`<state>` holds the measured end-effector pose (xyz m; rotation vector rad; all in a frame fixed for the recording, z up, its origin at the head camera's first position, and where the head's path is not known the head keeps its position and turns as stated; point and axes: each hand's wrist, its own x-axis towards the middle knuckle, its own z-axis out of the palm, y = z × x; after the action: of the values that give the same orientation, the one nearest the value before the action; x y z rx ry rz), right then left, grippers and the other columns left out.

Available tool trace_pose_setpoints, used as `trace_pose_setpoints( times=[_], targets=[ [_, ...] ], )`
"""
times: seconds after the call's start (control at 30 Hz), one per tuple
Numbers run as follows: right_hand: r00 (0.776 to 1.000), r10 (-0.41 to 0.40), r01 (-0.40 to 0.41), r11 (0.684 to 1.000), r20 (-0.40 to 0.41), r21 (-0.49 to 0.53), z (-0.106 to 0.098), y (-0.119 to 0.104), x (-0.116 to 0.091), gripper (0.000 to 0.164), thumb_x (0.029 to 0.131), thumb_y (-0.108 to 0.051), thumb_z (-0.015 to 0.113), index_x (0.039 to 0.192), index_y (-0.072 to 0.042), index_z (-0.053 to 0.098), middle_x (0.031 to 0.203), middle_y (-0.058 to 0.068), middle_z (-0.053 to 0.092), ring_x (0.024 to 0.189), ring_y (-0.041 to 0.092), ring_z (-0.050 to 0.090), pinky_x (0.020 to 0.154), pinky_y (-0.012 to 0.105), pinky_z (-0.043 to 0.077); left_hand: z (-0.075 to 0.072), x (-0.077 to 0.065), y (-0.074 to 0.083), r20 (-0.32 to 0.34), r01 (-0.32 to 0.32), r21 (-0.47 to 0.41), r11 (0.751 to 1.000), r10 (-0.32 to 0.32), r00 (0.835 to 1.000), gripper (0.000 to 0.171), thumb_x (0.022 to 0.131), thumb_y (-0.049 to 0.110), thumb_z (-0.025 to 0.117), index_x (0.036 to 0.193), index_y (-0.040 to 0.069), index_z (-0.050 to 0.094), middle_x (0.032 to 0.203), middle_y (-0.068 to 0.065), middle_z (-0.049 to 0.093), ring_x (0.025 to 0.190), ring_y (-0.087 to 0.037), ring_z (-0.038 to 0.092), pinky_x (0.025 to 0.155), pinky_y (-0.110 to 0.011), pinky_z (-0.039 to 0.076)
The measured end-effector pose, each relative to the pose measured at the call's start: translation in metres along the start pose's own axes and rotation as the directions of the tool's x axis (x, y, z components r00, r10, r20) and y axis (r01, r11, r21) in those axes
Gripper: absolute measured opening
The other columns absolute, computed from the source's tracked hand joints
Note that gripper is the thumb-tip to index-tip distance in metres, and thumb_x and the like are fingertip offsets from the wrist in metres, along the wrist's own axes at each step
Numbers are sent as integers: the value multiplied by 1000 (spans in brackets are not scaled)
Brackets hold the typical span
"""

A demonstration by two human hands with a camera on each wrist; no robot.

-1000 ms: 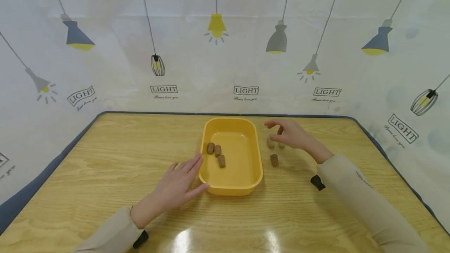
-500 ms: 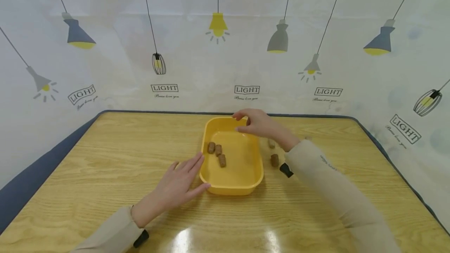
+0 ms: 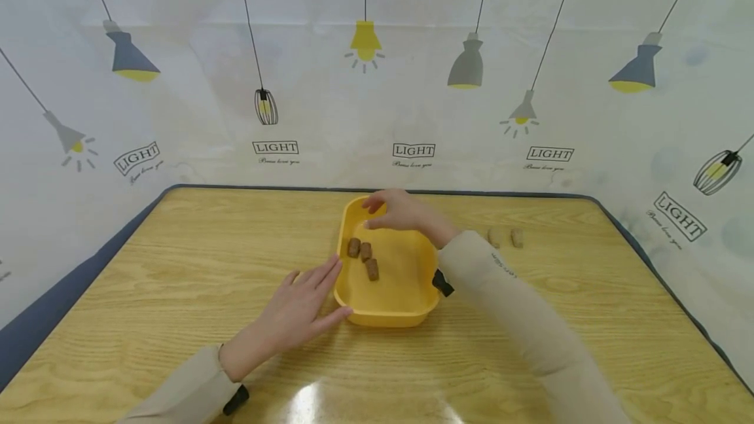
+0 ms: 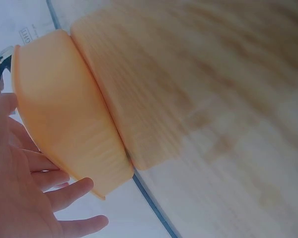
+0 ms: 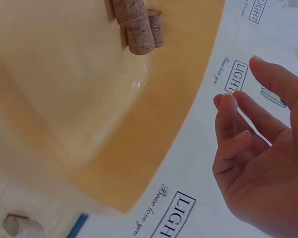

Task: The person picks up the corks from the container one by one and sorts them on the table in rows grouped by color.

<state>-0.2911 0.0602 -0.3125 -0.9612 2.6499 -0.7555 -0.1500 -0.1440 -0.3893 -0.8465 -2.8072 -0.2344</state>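
Note:
A yellow rectangular tub (image 3: 389,320) stands on the table. Three brown corks, one of them a cork (image 3: 372,269), lie on its floor toward the left side. My left hand (image 3: 297,306) rests at the tub's left rim and near corner, its fingers stretched out; the left wrist view shows them along the tub's wall. Over the tub's far end is my right hand (image 3: 403,211), fingers loosely bent, thumb apart from the forefinger. Nothing shows between those fingers in the right wrist view.
To the right of the tub, past the right sleeve (image 3: 501,293), two paler corks (image 3: 516,237) stand on the wooden table (image 3: 224,254). A wall covering (image 3: 330,116) printed with lamps rises behind the table's far edge.
My right hand has moved left from beside the corks on the table to above the tub's far end. The sleeve now hides a brown cork right of the tub. My left hand stays put.

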Motion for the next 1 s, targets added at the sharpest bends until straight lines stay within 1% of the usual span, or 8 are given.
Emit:
trace_pose_setpoints(
  times=[0.1, 0.2, 0.27, 0.37, 0.57, 0.73, 0.87, 1.0],
  targets=[
    [998, 59, -60, 997, 38, 44, 6, 0, 6, 43, 82, -23, 63, 119, -3, 53, 110, 9, 56, 95, 20, 53, 79, 31, 43, 0, 0, 0, 2, 2, 3, 1000, -2, 1000, 75, 87, 60, 31, 138, 4, 29, 141, -9, 26, 118, -26, 38, 91, -52, 29],
    [992, 91, -98, 992, 82, 84, 12, 3, 12, 43, 82, -20, 63, 119, -2, 52, 110, 10, 55, 87, 18, 55, 72, 27, 46, 0, 0, 0, -2, -1, 9, 1000, 1, 1000, 75, 87, 59, 32, 138, 4, 29, 141, -9, 26, 117, -26, 39, 91, -52, 29],
    [990, 102, -111, 990, 101, 91, 16, 4, 16, 42, 81, -18, 64, 118, -2, 53, 109, 11, 55, 85, 17, 55, 70, 25, 46, 0, 0, 1, -4, -1, 9, 1000, 1, 1000, 75, 87, 59, 33, 138, 4, 29, 141, -9, 27, 117, -27, 39, 91, -52, 29],
    [986, 117, -126, 990, 120, 68, 22, 8, 21, 41, 80, -18, 65, 116, -2, 55, 105, 10, 56, 83, 16, 55, 68, 23, 46, -1, 0, 1, -4, 1, 5, 1000, -1, 1000, 75, 87, 59, 33, 138, 4, 29, 141, -9, 27, 117, -27, 39, 91, -53, 29],
    [977, 164, -173, 983, 139, 53, 34, 11, 27, 40, 79, -16, 65, 115, -2, 56, 105, 9, 57, 86, 17, 54, 71, 25, 46, -2, 0, 1, 3, 6, -1, 1000, -6, 1000, 75, 87, 60, 32, 138, 5, 28, 141, -9, 27, 117, -26, 38, 91, -53, 29],
    [965, 206, -217, 975, 163, 48, 44, 13, 29, 44, 77, -20, 68, 116, -4, 56, 105, 7, 56, 87, 16, 53, 74, 26, 44, -2, 0, 1, -1, 4, 6, 1000, -4, 1000, 75, 87, 59, 33, 138, 4, 28, 141, -9, 26, 117, -27, 39, 91, -52, 29],
    [963, 198, -212, 976, 184, 58, 50, 16, 30, 45, 77, -20, 69, 116, -3, 56, 105, 6, 58, 89, 16, 52, 78, 27, 43, -3, -1, 2, -8, 3, 2, 1000, -3, 1000, 75, 87, 59, 33, 138, 4, 29, 141, -8, 27, 116, -27, 40, 91, -52, 29],
    [962, 195, -210, 976, 191, 62, 53, 18, 31, 43, 77, -20, 69, 114, -3, 57, 105, 6, 58, 89, 16, 52, 80, 27, 42, -2, -1, 2, -13, 2, -4, 1000, -2, 1000, 75, 87, 59, 34, 138, 4, 29, 141, -9, 27, 117, -27, 39, 91, -52, 29]
  ],
)
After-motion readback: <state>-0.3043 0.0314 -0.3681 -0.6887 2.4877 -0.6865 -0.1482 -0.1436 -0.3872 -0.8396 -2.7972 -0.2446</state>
